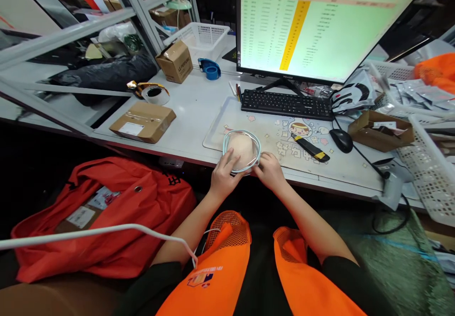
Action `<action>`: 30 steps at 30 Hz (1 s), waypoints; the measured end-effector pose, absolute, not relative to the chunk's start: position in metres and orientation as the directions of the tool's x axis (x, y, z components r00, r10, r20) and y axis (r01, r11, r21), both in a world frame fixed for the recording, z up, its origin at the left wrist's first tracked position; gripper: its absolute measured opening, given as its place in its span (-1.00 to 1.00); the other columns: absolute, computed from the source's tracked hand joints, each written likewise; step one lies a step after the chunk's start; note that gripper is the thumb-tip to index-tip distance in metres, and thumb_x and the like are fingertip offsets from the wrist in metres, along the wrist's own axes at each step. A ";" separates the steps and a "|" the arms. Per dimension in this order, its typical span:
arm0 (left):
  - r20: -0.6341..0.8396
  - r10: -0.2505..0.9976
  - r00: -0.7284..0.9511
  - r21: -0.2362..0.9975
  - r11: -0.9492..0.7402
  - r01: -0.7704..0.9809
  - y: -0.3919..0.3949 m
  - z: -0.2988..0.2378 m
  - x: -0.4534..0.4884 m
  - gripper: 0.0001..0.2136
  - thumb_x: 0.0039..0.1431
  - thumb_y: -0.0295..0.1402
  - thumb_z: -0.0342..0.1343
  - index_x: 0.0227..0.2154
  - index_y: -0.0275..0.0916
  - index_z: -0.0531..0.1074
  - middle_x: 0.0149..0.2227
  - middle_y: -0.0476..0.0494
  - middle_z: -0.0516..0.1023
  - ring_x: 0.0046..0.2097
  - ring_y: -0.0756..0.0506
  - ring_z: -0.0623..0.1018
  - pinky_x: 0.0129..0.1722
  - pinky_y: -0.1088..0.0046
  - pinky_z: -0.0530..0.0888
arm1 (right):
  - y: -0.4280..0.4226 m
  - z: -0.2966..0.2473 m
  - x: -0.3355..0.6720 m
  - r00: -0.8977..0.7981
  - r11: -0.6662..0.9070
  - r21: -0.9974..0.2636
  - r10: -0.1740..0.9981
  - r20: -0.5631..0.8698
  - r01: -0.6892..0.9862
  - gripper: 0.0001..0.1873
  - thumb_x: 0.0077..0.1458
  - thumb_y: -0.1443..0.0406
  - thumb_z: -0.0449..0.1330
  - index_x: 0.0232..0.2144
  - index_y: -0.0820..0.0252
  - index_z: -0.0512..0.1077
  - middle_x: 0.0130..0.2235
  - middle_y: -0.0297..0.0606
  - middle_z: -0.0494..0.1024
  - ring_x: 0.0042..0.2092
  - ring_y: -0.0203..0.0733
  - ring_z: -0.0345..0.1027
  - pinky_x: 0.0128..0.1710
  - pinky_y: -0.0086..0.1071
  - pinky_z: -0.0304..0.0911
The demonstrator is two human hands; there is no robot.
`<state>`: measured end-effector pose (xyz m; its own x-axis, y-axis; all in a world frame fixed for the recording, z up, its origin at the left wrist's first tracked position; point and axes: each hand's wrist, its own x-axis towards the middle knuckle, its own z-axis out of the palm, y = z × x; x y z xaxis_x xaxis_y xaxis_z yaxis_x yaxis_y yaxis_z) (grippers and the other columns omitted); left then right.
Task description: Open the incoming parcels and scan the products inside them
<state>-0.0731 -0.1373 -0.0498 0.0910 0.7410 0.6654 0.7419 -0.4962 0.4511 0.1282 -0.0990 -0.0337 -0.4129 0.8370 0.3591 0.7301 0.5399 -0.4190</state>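
Note:
A clear round pouch with pale blue piping [256, 141] rests at the front edge of the desk mat, with something beige inside it. My left hand [224, 176] holds the pouch from its left side, its fingers lying over the front. At the lower right rim my right hand [270, 168] has its fingers closed on the pouch's edge; the exact pinch point is partly hidden. Right of my hands, a black and yellow box cutter [310, 147] lies on the printed desk mat [223, 117].
A keyboard [287, 104] and monitor [295, 27] stand behind, a mouse [341, 140] and barcode scanner [393, 188] to the right. Left are a taped carton [144, 121], a tape dispenser [154, 93] and a small box [175, 62]. A red bag [142, 197] sits below the desk.

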 end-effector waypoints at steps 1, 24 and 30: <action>0.650 0.755 0.086 0.463 -0.484 0.743 -0.138 -0.049 -0.073 -0.56 0.33 -0.10 0.24 0.17 -0.21 0.46 0.30 -0.40 0.43 0.31 -0.30 0.48 0.24 0.10 0.52 | -0.105 -0.035 0.134 -0.478 0.606 -0.429 0.794 0.376 0.669 -0.71 0.39 0.22 0.12 -0.16 0.19 0.63 -0.04 -0.03 0.61 0.14 0.06 0.37 0.16 -0.07 0.28; 0.556 0.548 0.625 0.083 -0.785 0.614 -0.101 -0.025 -0.047 -0.61 0.28 -0.28 0.22 0.13 -0.26 0.47 0.31 -0.38 0.43 0.41 -0.42 0.28 0.32 -0.10 0.31 | -0.152 -0.041 0.135 -0.119 0.320 -0.402 0.885 0.451 0.858 -0.88 0.38 0.27 0.14 -0.25 0.16 0.41 -0.26 -0.18 0.54 -0.23 -0.04 0.42 -0.22 -0.20 0.23; 0.642 0.609 0.466 0.130 -0.686 0.716 -0.106 -0.042 -0.021 -0.44 0.23 -0.45 0.16 0.31 -0.25 0.34 0.34 -0.44 0.38 0.41 -0.45 0.31 0.27 -0.06 0.34 | -0.146 -0.039 0.140 -0.135 0.297 -0.324 0.887 0.441 0.898 -0.83 0.38 0.26 0.14 -0.29 0.18 0.44 -0.30 -0.16 0.56 -0.23 -0.04 0.42 -0.19 -0.20 0.15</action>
